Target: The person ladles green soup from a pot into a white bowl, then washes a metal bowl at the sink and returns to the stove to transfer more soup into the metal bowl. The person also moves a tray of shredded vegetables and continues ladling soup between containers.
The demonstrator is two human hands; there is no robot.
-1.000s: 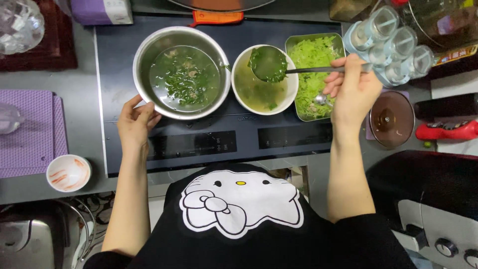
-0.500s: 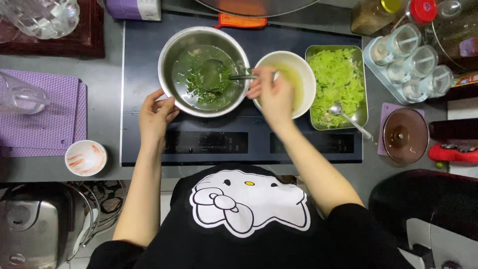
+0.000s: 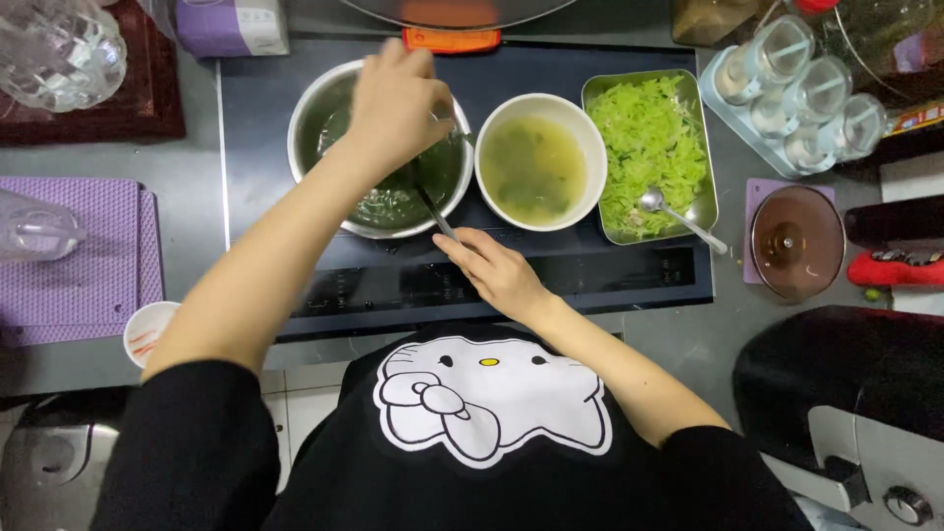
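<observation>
On the dark cooktop [image 3: 590, 285], a steel pot [image 3: 324, 128] of green soup stands at the left, a white bowl [image 3: 540, 162] of yellowish broth with greens just beside it, and a rectangular steel tray [image 3: 649, 152] of shredded green vegetable to the right of the bowl. The left hand [image 3: 398, 98] reaches across over the pot, fingers bent downward above the soup; whether it grips anything cannot be told, as the hand hides what lies beneath it. A ladle handle [image 3: 433, 208] slants out of the pot over its near rim. The right hand [image 3: 492, 270] lies at the near rim of the pot, fingers extended and loosely together, fingertips touching or just beside the handle's end; a closed grip is not evident. A spoon [image 3: 678, 216] rests in the tray, its handle projecting over the near right corner. Right of the cooktop, a brown glass lid [image 3: 796, 241] sits on a purple mat, with a rack of three glass jars [image 3: 796, 93] behind it. On the grey tabletop [image 3: 192, 246] to the left lie purple mats [image 3: 69, 251] and a small white dish [image 3: 147, 332].
</observation>
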